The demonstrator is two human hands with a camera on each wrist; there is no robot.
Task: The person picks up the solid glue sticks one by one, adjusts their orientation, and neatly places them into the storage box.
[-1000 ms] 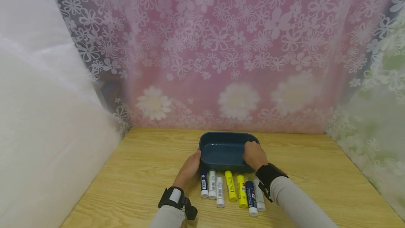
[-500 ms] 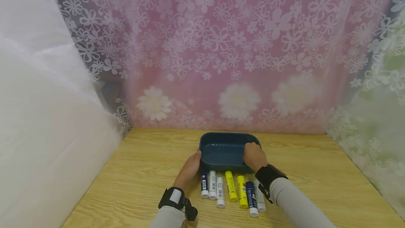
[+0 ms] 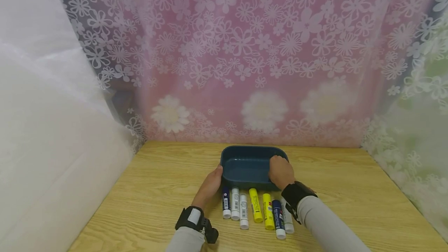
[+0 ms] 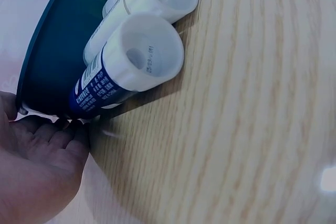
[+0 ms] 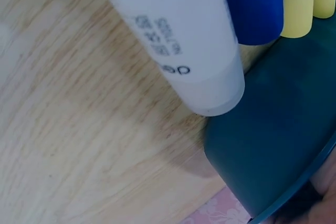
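Observation:
A dark teal rectangular tray (image 3: 245,184) stands on the table. My left hand (image 3: 209,186) grips its left end, thumb at the rim and fingers low along the side in the left wrist view. At the right end, my right hand (image 3: 281,172) reaches in over the rim with bent fingers, its knuckles up. The fingertips are hidden, so I cannot tell what they hold. Several glue sticks lie in a row before the tray: a navy one (image 4: 97,90) nearest my left hand, white ones (image 3: 244,213), yellow ones (image 3: 256,205), another navy one (image 3: 278,219), and a white one (image 5: 184,40) beneath my right wrist.
The light wood-grain table (image 3: 168,174) reaches back to a pink floral curtain (image 3: 217,119). A white sheet (image 3: 52,135) hangs on the left, and a green and white floral sheet (image 3: 413,158) on the right.

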